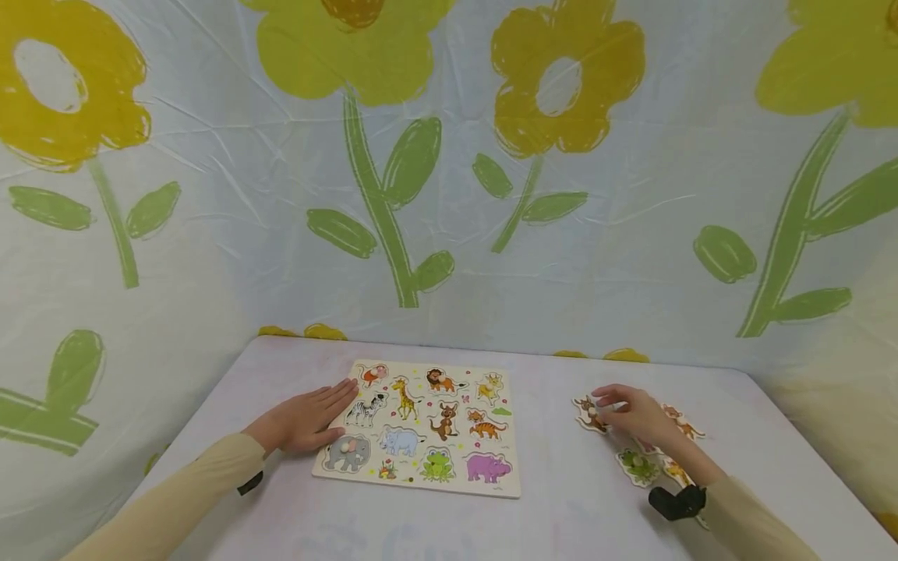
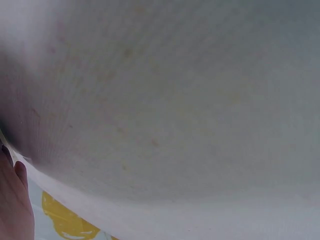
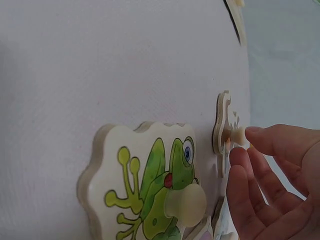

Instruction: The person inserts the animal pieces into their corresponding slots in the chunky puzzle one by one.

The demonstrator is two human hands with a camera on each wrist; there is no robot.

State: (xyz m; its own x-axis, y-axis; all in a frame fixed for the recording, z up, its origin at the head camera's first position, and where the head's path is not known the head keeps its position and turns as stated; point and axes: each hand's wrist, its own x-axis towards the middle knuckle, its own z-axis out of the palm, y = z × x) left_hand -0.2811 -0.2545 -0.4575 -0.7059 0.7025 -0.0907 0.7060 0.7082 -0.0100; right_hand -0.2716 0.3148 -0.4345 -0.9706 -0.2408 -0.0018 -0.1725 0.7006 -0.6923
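Note:
My left hand [image 1: 309, 417] rests flat with straight fingers at the left edge of the wooden animal puzzle board [image 1: 414, 485]; only a sliver of that hand [image 2: 15, 200] shows in the left wrist view. On the right, my right hand [image 1: 634, 413] is at a kangaroo puzzle piece [image 1: 588, 423] lying on the table. The right wrist view has the thumb and fingertips parted right beside the pale knob [image 3: 238, 136] of this piece. A green frog piece [image 3: 150, 185] with a round knob lies nearer that camera.
Around and under the right forearm lie more loose pieces: a tiger [image 1: 684, 421], a giraffe [image 1: 675, 472] and a partly hidden purple one. The board carries pictures of several animals. A flower-printed cloth [image 1: 449, 312] rises behind the table.

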